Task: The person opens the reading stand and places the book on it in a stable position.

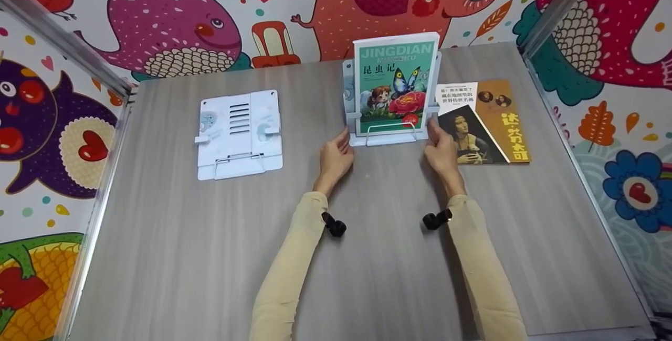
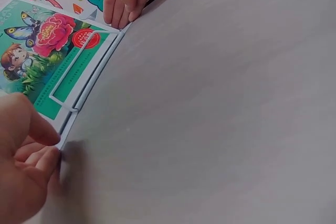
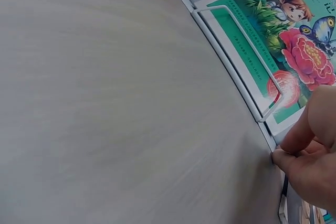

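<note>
A green-covered book (image 1: 396, 76) with a butterfly and a red flower leans upright in a pale book stand (image 1: 348, 89) near the table's back. The stand's white wire holder (image 1: 391, 143) runs across the book's lower front. My left hand (image 1: 336, 160) pinches the stand's bottom left corner; in the left wrist view its thumb and fingers (image 2: 46, 156) meet at that edge. At the bottom right corner, my right hand (image 1: 442, 152) grips the stand between thumb and fingers (image 3: 294, 153). Parts of both corners are hidden behind the fingers.
Left of the stand, a second pale book stand (image 1: 239, 144) lies flat on the wooden table (image 1: 367, 257). A brown book with a portrait cover (image 1: 517, 126) lies to the right, close to my right hand. Cartoon-printed walls (image 1: 199, 16) enclose the back and sides.
</note>
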`<act>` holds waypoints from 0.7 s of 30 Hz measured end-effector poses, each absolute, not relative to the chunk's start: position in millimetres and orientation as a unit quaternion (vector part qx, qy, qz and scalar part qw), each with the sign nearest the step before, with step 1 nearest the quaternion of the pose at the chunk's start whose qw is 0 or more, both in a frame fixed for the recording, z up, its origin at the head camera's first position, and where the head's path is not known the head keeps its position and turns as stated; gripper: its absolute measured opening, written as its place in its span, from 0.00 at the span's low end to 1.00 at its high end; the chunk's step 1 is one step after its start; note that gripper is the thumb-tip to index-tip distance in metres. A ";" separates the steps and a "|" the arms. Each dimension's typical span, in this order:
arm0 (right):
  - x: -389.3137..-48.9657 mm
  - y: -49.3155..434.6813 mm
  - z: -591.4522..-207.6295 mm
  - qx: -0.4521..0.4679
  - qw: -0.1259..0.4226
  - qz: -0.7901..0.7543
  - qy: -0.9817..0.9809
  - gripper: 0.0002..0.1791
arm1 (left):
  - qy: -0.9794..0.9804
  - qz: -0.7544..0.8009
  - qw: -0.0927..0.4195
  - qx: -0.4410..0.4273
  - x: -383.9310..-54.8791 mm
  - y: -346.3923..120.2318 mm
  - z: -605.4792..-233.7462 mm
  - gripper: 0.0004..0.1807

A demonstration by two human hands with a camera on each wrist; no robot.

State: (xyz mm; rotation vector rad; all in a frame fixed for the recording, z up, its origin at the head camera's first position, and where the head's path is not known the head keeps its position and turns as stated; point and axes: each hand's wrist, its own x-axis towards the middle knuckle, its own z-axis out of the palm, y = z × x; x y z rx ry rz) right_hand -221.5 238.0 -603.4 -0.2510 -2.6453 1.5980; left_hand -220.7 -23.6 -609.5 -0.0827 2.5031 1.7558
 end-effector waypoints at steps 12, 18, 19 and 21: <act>-230.1 236.9 -599.3 -0.087 0.029 0.467 -0.879 0.36 | 0.812 0.580 0.070 0.004 -230.2 -24.9 -605.9 0.34; -225.1 234.0 -601.6 -0.065 0.034 0.448 -0.891 0.38 | 0.799 0.596 0.075 0.006 -225.4 -24.6 -609.8 0.35; -223.5 233.2 -601.6 -0.060 0.033 0.446 -0.893 0.38 | 0.797 0.598 0.077 0.008 -223.9 -24.7 -610.1 0.35; -219.0 231.1 -601.3 -0.052 0.033 0.440 -0.896 0.37 | 0.797 0.599 0.084 0.008 -220.7 -25.5 -610.2 0.35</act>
